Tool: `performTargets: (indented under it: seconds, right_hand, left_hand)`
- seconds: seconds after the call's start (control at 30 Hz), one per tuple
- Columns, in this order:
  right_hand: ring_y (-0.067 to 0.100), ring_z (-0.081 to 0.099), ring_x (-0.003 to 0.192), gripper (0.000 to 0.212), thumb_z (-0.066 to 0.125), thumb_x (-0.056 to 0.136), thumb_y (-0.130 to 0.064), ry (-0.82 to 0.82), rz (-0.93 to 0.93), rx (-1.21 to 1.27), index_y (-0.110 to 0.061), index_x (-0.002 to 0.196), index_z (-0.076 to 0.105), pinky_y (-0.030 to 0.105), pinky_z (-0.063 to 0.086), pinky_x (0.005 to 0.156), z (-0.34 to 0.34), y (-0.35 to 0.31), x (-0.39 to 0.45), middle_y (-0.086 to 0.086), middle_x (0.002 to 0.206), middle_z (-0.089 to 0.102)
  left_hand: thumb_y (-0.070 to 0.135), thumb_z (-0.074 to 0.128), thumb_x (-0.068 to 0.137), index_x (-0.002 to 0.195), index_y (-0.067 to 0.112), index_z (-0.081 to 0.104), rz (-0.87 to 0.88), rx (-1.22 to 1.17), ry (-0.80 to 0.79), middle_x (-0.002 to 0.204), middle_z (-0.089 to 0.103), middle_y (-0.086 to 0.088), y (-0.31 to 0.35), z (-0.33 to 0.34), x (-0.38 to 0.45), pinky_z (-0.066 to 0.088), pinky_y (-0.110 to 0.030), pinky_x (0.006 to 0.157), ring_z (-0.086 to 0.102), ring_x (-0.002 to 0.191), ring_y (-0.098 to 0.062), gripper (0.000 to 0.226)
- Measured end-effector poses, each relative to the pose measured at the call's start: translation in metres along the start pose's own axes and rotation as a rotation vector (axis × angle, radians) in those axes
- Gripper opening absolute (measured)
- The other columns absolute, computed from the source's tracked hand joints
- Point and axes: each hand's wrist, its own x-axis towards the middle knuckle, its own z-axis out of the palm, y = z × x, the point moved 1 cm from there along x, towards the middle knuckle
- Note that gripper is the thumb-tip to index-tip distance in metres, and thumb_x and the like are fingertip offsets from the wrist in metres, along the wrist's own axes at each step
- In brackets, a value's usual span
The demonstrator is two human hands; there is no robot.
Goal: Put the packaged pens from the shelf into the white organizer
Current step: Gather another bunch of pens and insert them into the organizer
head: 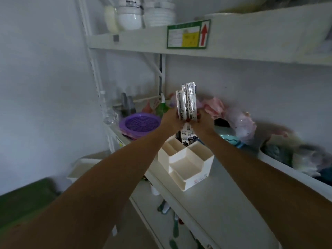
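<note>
Several packaged pens (187, 101) in white printed sleeves stand upright as a bunch, held between both hands. My left hand (170, 119) grips the bunch from the left and my right hand (203, 121) from the right. The lower ends of the packs reach down into the tall back compartment of the white organizer (190, 169), which stands on the middle shelf. The organizer's lower front compartments hold nothing that I can see.
A purple basket (140, 125) lies to the left on the shelf (224, 203). Pink and lilac bags (239, 121) and a bin of cloth items (305, 159) crowd the right. Bowls (143, 13) sit on the upper shelf. Tools lie on the shelf below.
</note>
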Motion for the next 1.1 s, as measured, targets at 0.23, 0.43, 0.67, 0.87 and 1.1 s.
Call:
performTargets:
  seconds: [0.23,0.43,0.67,0.87,1.1]
  right_hand:
    - [0.027,0.066,0.096,0.019,0.063,0.085,-0.011,0.013,-0.045,-0.086,-0.004,0.102,0.060,0.032,0.056,0.078,0.038,0.021,0.036,0.014,0.104,0.069]
    - [0.020,0.064,0.083,0.030,0.070,0.080,-0.017,0.034,0.040,-0.209,-0.005,0.106,0.059,0.002,0.040,0.051,0.054,0.059,0.059,0.013,0.107,0.070]
    - [0.031,0.057,0.109,0.061,0.069,0.073,-0.042,0.090,0.041,-0.537,-0.014,0.123,0.046,0.044,0.042,0.099,0.058,0.056,0.068,0.009,0.116,0.065]
    - [0.024,0.067,0.083,0.061,0.054,0.085,-0.030,0.230,0.135,-0.403,-0.034,0.134,0.018,0.042,0.056,0.080,0.079,0.038,0.058,0.015,0.108,0.068]
    - [0.033,0.041,0.132,0.066,0.041,0.092,-0.006,0.284,0.191,-0.709,-0.019,0.148,0.010,0.047,0.038,0.107,0.103,0.013,0.021,0.015,0.152,0.031]
  left_hand:
    - [0.004,0.058,0.086,0.099,0.000,0.063,0.037,0.055,-0.069,0.103,0.069,-0.022,-0.050,0.014,0.063,0.052,-0.035,0.085,0.064,0.099,-0.034,0.014]
    - [0.007,0.070,0.078,0.099,-0.003,0.065,0.147,0.128,-0.223,0.104,0.071,-0.021,-0.082,0.036,0.103,0.051,-0.030,0.086,0.066,0.100,-0.031,0.024]
    - [0.019,0.082,0.067,0.097,-0.002,0.072,0.437,0.234,-0.431,0.098,0.075,-0.021,-0.094,0.024,0.143,0.053,-0.039,0.088,0.069,0.095,-0.031,0.038]
    - [0.015,0.083,0.064,0.099,0.002,0.073,0.533,0.191,-0.574,0.104,0.075,-0.018,-0.119,0.030,0.150,0.054,-0.033,0.086,0.069,0.099,-0.027,0.039]
    - [0.023,0.045,0.092,0.127,0.010,0.052,0.681,0.412,-0.502,0.135,0.056,-0.014,-0.125,0.039,0.120,0.039,-0.040,0.107,0.051,0.125,-0.029,0.037]
